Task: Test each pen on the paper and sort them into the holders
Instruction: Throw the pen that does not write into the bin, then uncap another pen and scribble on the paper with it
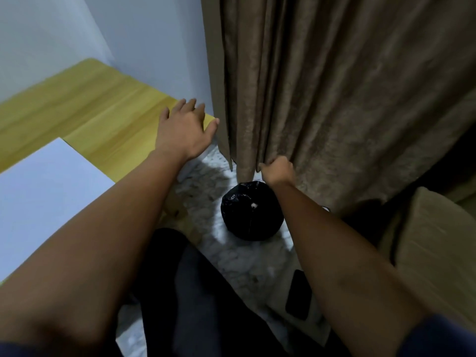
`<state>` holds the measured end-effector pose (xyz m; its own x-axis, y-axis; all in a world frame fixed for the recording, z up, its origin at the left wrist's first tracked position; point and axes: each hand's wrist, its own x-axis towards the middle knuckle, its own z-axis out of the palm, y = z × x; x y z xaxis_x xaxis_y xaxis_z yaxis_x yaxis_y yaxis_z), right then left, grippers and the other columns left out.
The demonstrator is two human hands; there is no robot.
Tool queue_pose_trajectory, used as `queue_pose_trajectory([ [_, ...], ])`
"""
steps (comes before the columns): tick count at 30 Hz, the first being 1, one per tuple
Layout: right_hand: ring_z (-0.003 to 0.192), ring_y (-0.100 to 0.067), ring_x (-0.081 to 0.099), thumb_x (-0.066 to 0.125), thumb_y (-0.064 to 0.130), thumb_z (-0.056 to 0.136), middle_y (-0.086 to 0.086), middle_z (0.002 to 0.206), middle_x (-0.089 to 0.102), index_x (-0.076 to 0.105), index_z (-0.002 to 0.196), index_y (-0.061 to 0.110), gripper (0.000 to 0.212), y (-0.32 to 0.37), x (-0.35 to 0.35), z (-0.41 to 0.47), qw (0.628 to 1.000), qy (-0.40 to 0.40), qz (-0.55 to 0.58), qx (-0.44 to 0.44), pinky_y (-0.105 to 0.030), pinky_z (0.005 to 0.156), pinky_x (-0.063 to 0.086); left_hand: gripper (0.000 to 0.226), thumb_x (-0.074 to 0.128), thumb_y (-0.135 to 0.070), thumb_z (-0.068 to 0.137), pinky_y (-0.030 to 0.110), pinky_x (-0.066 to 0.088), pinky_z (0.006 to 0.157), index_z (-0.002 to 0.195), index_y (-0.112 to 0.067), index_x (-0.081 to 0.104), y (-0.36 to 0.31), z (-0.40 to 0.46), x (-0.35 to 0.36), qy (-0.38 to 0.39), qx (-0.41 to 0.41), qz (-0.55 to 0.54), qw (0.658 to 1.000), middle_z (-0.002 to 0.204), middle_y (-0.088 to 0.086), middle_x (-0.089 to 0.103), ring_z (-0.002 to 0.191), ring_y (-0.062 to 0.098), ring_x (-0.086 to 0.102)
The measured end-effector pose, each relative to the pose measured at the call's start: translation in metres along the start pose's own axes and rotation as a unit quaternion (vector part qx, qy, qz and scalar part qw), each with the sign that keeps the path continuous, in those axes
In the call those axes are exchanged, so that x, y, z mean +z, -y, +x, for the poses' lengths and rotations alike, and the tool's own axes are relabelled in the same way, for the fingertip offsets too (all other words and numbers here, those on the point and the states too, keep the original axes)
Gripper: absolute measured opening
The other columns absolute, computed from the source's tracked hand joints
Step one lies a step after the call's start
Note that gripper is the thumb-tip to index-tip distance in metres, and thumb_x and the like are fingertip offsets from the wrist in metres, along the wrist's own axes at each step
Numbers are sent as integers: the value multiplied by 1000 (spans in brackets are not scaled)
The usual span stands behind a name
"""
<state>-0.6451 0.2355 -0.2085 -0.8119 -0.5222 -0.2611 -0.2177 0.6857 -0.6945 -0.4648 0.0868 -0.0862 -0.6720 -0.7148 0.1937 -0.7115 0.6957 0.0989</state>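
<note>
A white sheet of paper [43, 191] lies on the wooden table [85, 106] at the left. No pens or holders are in view. My left hand [184, 127] is stretched out flat, fingers spread, over the table's right corner. My right hand [277, 168] is lower down and grips a fold of the brown curtain [334, 86] near its bottom edge.
A bin lined with a black bag [251, 211] stands on the pale marble floor below the curtain. A dark phone [298, 295] lies on the floor near my right forearm. A cardboard box [438, 248] sits at the right. My dark trousers fill the bottom middle.
</note>
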Motion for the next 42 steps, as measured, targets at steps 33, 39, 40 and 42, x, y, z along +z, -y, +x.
queue_pose_trajectory([
  [33, 102, -34, 73, 67, 29, 90, -11, 102, 79, 73, 82, 24, 11, 348, 70, -258, 879, 112, -90, -455, -36, 84, 57, 42, 56, -53, 90, 38, 52, 87, 120, -26, 66, 226, -241, -216, -44, -285, -12, 958, 120, 2, 69, 114, 29, 62],
  [39, 102, -26, 73, 71, 35, 92, -2, 104, 80, 78, 92, 26, 12, 377, 163, -370, 812, 227, -96, -530, -30, 82, 52, 45, 57, -51, 91, 41, 52, 93, 126, -25, 66, 311, -367, -229, -66, -426, 15, 902, 130, -2, 63, 122, 24, 58],
  [40, 102, -25, 73, 71, 34, 92, -2, 104, 81, 79, 95, 24, 14, 380, 177, -386, 799, 240, -99, -542, -31, 84, 54, 44, 57, -50, 90, 41, 52, 92, 125, -25, 67, 323, -385, -227, -69, -444, 20, 893, 130, -2, 62, 122, 24, 58],
  [42, 101, -24, 73, 71, 32, 93, -3, 103, 81, 81, 98, 20, 16, 384, 203, -416, 777, 268, -105, -560, -33, 85, 57, 42, 57, -50, 89, 41, 53, 88, 121, -25, 69, 342, -414, -222, -77, -468, 32, 880, 127, 0, 63, 119, 24, 59],
])
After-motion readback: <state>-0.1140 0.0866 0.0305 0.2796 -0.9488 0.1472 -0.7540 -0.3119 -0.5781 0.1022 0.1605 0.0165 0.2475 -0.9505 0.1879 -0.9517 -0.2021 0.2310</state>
